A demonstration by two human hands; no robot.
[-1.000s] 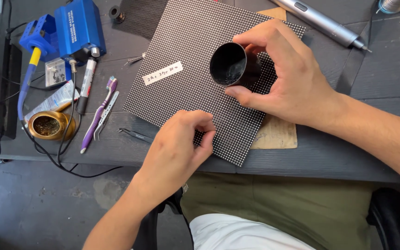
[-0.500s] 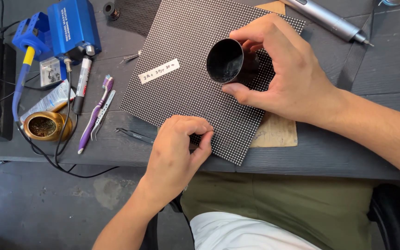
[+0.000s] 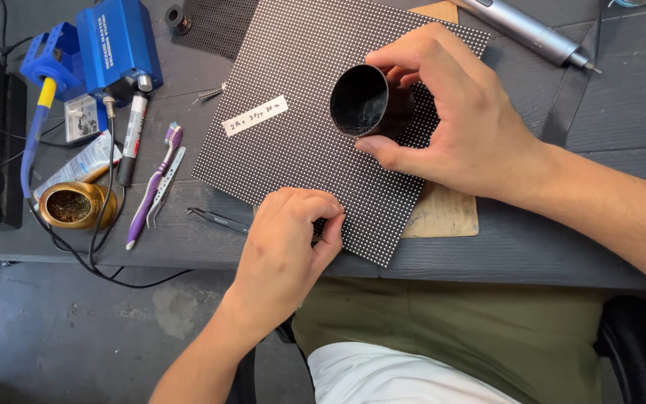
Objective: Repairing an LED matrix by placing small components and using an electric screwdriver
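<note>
A black dotted panel (image 3: 308,142) with a white paper label lies tilted on the dark workbench. My right hand (image 3: 457,127) grips a short black cylinder (image 3: 364,99), a loupe-like tube, standing on the panel's right part with its open end facing up. My left hand (image 3: 285,247) rests on the panel's near edge, fingers curled and fingertips pinching at the edge. What lies between those fingertips is hidden.
Black tweezers (image 3: 217,218) lie just left of my left hand. Further left are a purple toothbrush (image 3: 152,187), a marker pen (image 3: 130,138), a brass tip-cleaner pot (image 3: 70,205), a blue soldering station (image 3: 117,45) and cables. An electric screwdriver (image 3: 528,31) lies at the top right.
The view has shifted slightly. My right hand and the cylinder stay on the panel; my left hand stays at the near edge, fingers a little more curled.
</note>
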